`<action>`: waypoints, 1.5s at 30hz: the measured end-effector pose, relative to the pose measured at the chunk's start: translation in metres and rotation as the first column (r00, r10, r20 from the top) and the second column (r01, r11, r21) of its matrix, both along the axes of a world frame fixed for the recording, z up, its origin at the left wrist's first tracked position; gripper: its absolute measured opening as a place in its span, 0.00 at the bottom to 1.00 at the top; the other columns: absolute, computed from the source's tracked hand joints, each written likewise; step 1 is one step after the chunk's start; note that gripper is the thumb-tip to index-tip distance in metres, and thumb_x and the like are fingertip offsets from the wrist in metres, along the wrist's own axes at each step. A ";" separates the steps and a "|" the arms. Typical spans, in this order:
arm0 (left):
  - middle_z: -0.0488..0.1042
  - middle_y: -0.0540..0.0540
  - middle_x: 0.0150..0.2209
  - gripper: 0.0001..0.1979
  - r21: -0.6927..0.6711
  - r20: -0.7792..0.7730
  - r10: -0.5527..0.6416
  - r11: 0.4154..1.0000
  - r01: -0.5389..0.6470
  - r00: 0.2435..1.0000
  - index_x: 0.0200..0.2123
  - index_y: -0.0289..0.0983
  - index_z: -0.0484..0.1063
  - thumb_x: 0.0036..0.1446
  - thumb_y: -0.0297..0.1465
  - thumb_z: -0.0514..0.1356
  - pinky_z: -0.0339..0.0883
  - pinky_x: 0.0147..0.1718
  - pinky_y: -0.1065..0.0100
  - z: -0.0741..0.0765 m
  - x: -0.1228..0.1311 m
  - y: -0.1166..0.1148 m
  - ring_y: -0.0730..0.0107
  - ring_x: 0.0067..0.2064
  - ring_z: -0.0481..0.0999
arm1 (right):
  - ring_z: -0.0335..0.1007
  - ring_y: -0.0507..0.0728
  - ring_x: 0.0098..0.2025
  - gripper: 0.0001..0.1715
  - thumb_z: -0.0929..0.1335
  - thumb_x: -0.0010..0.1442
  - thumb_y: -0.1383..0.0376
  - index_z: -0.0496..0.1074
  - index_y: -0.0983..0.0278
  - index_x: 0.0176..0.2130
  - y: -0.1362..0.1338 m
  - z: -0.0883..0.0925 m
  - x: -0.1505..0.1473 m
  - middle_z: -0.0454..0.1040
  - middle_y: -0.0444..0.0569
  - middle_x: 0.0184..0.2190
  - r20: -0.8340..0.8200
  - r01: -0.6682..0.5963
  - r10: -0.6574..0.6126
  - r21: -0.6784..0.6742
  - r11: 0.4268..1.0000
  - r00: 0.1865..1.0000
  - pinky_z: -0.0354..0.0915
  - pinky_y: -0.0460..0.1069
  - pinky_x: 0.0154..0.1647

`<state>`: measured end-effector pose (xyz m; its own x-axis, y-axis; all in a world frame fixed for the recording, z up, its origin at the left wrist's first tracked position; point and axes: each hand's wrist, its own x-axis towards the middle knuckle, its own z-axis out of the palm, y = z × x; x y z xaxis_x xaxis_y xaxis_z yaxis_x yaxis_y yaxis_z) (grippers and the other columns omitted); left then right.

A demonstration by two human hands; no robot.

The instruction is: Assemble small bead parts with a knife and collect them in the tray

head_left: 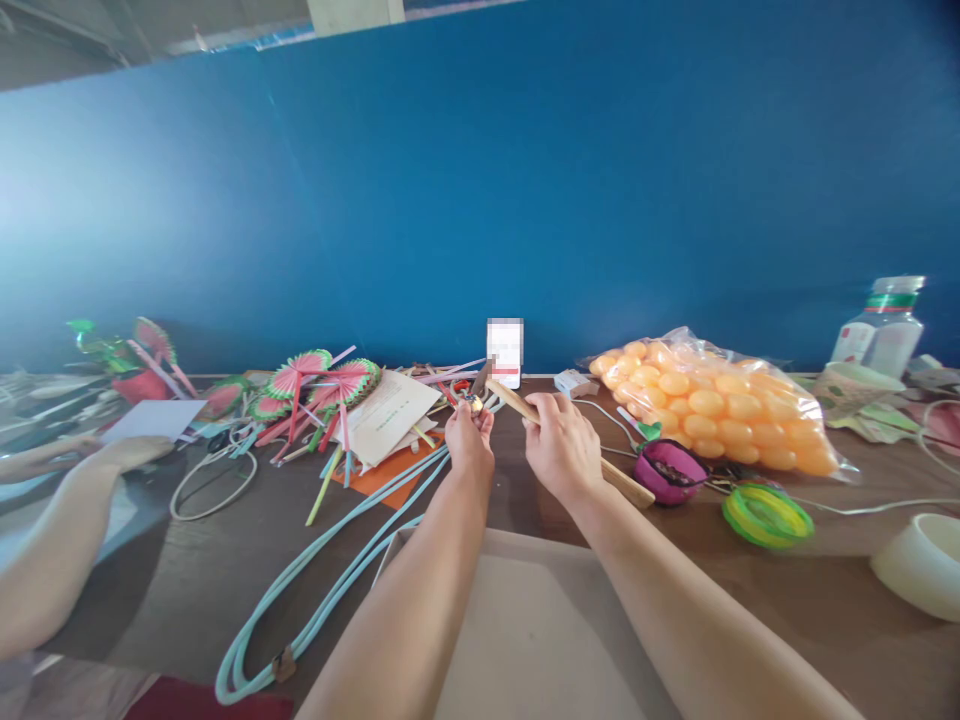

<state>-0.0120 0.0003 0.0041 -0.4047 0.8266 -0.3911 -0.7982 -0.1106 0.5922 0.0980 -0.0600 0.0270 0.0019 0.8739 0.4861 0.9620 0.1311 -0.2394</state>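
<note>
A blue wall (480, 180) closes off the far side of your station, and the brown table (817, 590) runs along its foot. Nearest you, a grey tray (540, 610) lies beneath your forearms. A loop of pale blue tubing (231, 672) spreads to the left; a clear bag of orange balls (720, 410) rests to the right. At far left, another person's hand (139, 452) is at a white sheet (154, 418). Your hammer (514, 400) slants over the table, its dark head just beside your left fingertips. Your right hand (566, 450) is wrapped firmly around its wooden handle. Your left hand (469, 437) is pinched narrow. A purple bowl (656, 487) sits near the handle's end. Behind the hammer, a phone (506, 350) stands upright, its screen blurred. Smallest is the shiny piece (475, 405) held in your left fingertips; its exact shape cannot be told.
</note>
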 end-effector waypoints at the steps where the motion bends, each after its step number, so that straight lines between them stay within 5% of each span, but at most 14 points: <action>1: 0.69 0.47 0.28 0.04 -0.001 0.001 0.000 1.000 0.000 1.000 0.34 0.34 0.65 0.62 0.28 0.56 0.71 0.32 0.73 -0.001 0.000 0.000 0.78 0.26 0.72 | 0.68 0.60 0.47 0.16 0.63 0.62 0.66 0.65 0.59 0.51 0.000 0.001 0.000 0.70 0.51 0.48 0.003 -0.001 0.001 -0.014 1.000 1.000 0.59 0.52 0.43; 26: 0.68 0.49 0.26 0.05 -0.019 0.006 0.013 1.000 -0.013 1.000 0.31 0.35 0.64 0.61 0.27 0.56 0.70 0.29 0.73 -0.004 -0.002 0.003 0.78 0.24 0.71 | 0.69 0.60 0.46 0.15 0.63 0.62 0.66 0.66 0.58 0.49 0.002 0.001 0.004 0.71 0.51 0.46 -0.002 0.010 -0.011 -0.098 0.995 1.000 0.60 0.52 0.43; 36: 0.71 0.47 0.30 0.04 0.001 -0.104 0.029 1.000 -0.029 0.994 0.35 0.34 0.66 0.60 0.30 0.57 0.69 0.27 0.74 -0.007 -0.001 0.003 0.77 0.26 0.73 | 0.72 0.62 0.48 0.17 0.62 0.61 0.63 0.68 0.59 0.49 0.016 -0.005 0.017 0.72 0.54 0.48 -0.098 0.028 -0.080 -0.447 0.894 0.992 0.64 0.54 0.43; 45: 0.71 0.47 0.29 0.05 -0.005 -0.138 -0.003 1.000 0.003 0.990 0.34 0.34 0.67 0.58 0.31 0.59 0.69 0.27 0.74 -0.012 -0.001 0.003 0.77 0.27 0.73 | 0.73 0.62 0.49 0.15 0.63 0.60 0.64 0.71 0.62 0.46 0.018 -0.008 0.015 0.75 0.56 0.47 -0.072 -0.007 -0.039 -0.549 0.836 0.997 0.65 0.53 0.43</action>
<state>-0.0131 0.0037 -0.0075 -0.4526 0.8262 -0.3355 -0.7094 -0.1056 0.6969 0.1133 -0.0420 0.0189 0.0353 0.9966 -0.0746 0.9383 -0.0587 -0.3408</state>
